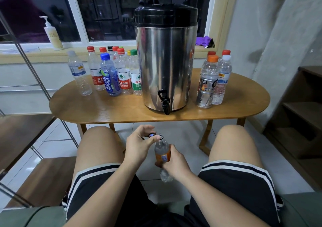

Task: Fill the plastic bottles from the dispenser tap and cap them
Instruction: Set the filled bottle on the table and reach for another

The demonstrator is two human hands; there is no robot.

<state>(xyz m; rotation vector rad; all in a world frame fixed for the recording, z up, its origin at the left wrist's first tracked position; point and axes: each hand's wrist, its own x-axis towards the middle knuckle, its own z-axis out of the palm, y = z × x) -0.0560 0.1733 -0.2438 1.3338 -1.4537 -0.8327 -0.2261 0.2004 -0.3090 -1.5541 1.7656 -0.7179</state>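
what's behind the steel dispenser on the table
Window and sill, with a purple cloth showing past its right edge. Whatever sits directly behind is covered by the dispenser.

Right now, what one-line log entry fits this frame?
left hand: pinches cap beside mouth | right hand: grips bottle | cap: not yet on

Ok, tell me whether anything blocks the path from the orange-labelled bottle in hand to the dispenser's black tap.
Nothing visible does. The clear orange-labelled plastic bottle, gripped by the right hand, is held low in front of the black tap; the capped bottles stand to either side.
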